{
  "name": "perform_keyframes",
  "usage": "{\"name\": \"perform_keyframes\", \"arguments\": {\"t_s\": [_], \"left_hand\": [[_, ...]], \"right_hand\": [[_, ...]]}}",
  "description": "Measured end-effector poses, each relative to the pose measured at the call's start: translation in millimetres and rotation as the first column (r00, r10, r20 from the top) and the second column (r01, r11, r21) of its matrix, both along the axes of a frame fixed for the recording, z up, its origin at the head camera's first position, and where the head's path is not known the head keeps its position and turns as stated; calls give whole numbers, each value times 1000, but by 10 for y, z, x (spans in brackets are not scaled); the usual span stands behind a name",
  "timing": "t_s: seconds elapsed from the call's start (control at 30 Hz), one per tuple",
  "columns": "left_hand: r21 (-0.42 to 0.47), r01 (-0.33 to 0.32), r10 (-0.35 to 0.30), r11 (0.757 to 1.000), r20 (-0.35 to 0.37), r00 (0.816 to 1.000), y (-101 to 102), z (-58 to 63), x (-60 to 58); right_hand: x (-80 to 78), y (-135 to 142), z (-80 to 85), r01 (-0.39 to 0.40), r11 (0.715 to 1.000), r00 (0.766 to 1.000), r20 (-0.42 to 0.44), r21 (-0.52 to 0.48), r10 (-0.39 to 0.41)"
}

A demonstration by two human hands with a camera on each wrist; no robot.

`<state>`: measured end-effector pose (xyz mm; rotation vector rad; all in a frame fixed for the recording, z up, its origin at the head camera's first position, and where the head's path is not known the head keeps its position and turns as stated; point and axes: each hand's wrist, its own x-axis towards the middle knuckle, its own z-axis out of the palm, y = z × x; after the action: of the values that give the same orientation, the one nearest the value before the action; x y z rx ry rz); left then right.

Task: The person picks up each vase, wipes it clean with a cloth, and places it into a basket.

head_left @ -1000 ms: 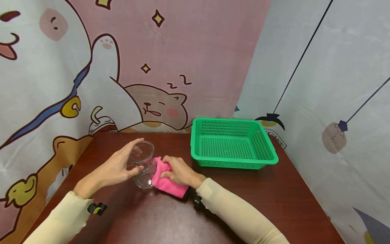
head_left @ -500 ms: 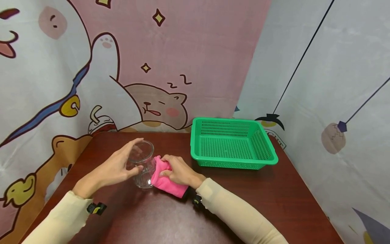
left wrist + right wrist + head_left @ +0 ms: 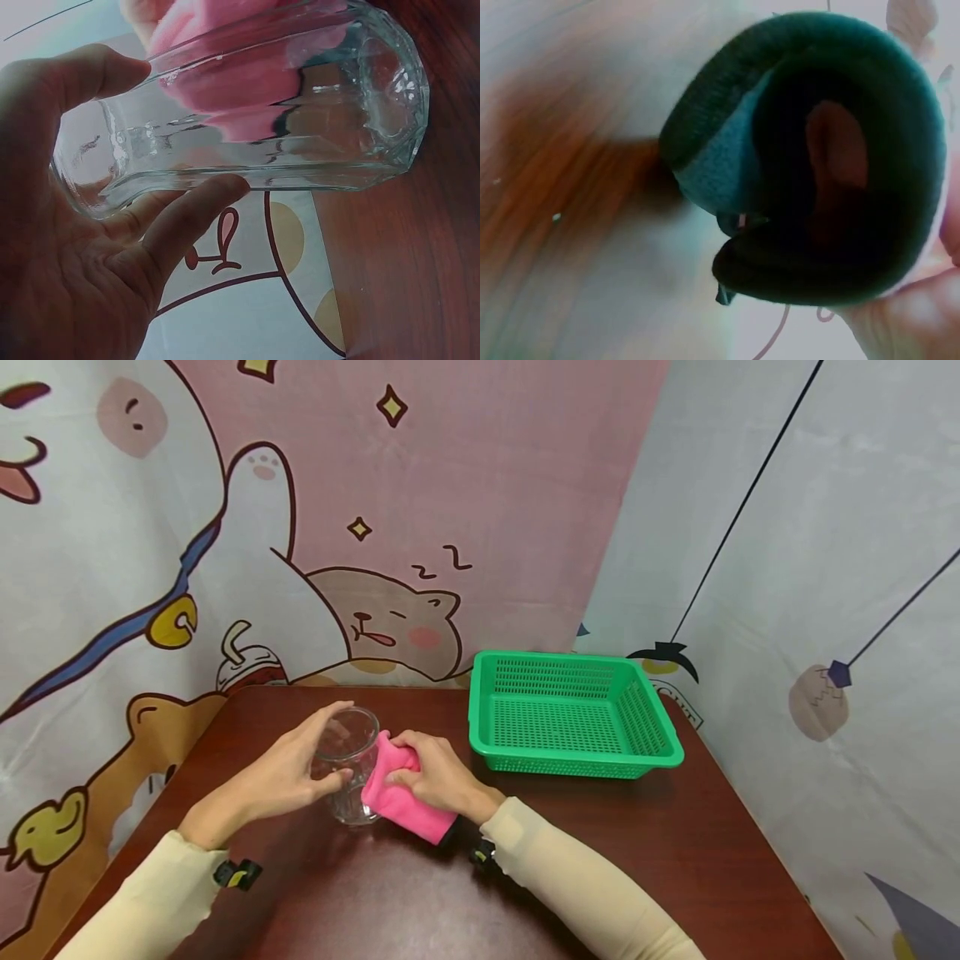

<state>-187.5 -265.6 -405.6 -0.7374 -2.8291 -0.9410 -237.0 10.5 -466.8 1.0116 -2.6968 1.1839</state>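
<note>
head | left grip [image 3: 288,772] holds glass [image 3: 352,758] within its curl | right grip [image 3: 444,777] holds pink cloth [image 3: 408,807] beside glass

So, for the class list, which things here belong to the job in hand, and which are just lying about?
In the job:
glass jar, held by the left hand
pink cloth, gripped by the right hand beside the jar

Just about:
green basket, apart on the table
patterned backdrop behind
</note>
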Motion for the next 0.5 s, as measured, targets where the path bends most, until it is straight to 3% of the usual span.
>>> {"name": "perform_keyframes", "arguments": {"t_s": [0.5], "left_hand": [[-2,1,-1,1000,14,1000,-10,3,-3]], "right_hand": [[0,-39,144,0,985,1000,-7,-173,-1]]}}
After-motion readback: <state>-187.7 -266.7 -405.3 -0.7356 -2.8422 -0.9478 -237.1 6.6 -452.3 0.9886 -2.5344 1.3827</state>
